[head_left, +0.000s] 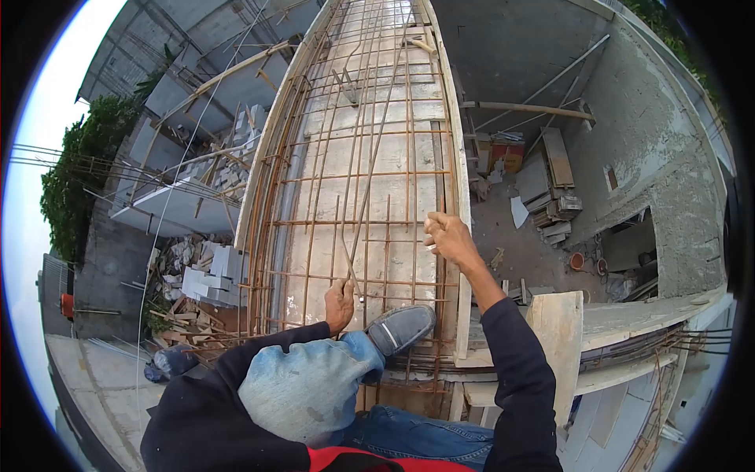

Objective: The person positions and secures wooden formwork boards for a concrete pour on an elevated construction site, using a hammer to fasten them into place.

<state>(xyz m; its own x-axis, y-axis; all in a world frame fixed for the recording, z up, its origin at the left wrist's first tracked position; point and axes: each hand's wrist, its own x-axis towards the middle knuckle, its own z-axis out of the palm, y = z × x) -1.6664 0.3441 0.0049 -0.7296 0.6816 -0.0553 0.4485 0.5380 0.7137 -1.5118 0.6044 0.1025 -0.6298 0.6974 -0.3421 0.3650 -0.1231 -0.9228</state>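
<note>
Two bare hands are seen over a rebar grid (pixel 354 157), one rod gripped.

The rebar grid is laid on a long formwork deck (pixel 377 94) that runs away from the person, high above a rubble yard (pixel 197 275) left of the grid and a walled courtyard (pixel 543 228) right of it. A grey shoe (pixel 401 326) is planted on the grid's near edge, beside a bent knee in worn jeans (pixel 307 385). A long loose rod (pixel 377 141) is laid slanting across the grid; its near end is clasped by the left hand (pixel 340 305), fingers curled tight around it. The right hand (pixel 450 236) is held above the grid's right edge, fingers bunched loosely, thumb against them; anything pinched cannot be told.
</note>
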